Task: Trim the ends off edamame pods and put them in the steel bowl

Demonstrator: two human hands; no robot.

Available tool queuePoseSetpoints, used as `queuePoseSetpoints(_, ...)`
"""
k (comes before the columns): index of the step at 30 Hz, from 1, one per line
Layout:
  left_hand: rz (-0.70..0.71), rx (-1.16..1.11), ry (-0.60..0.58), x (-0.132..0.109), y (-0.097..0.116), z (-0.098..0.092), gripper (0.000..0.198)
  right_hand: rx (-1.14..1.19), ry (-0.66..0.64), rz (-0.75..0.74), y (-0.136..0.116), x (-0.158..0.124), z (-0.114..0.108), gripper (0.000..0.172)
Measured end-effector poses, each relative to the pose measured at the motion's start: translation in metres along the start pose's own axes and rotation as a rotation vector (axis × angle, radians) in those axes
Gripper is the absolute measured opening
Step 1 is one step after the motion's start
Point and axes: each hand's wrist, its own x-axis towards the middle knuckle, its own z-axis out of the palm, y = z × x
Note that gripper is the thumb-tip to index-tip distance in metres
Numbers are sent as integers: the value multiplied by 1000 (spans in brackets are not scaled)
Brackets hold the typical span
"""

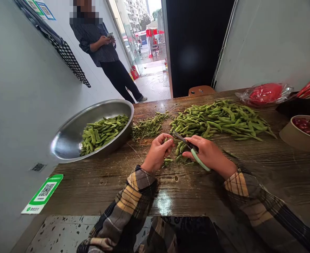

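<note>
My right hand (pixel 210 153) grips a pair of scissors (pixel 195 154) with pale green handles. Its blades point up and left, close to my left fingertips. My left hand (pixel 158 151) pinches a green bean pod (pixel 167 140), mostly covered by the fingers. Behind both hands spreads a large heap of green pods (pixel 223 117) on the wooden table (pixel 112 186). A smaller pile of trimmed bits (pixel 151 126) lies left of that heap. More pods (pixel 104 131) rest inside a wide metal bowl (pixel 67 123) at the left.
At the right stands a tan bowl (pixel 289 131) of dark red pieces. Red items in clear plastic (pixel 266 93) lie at the back right. A green QR-code card (pixel 43 193) is at the table's left edge. Another person (pixel 102 49) stands beyond the table, by a doorway, holding a phone.
</note>
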Motion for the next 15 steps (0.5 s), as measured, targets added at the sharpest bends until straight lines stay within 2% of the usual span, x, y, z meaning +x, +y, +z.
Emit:
queuePoseSetpoints(3, -7, -92, 39, 1, 2, -1, 29, 19, 47, 21, 1, 0, 0, 48)
queuePoseSetpoints(6, -12, -149, 50, 1, 5, 0, 33, 8, 27, 31, 0, 0, 0, 50)
queuePoseSetpoints(15, -16, -100, -35, -1, -4, 7, 32, 25, -28, -24, -3, 0, 3, 55)
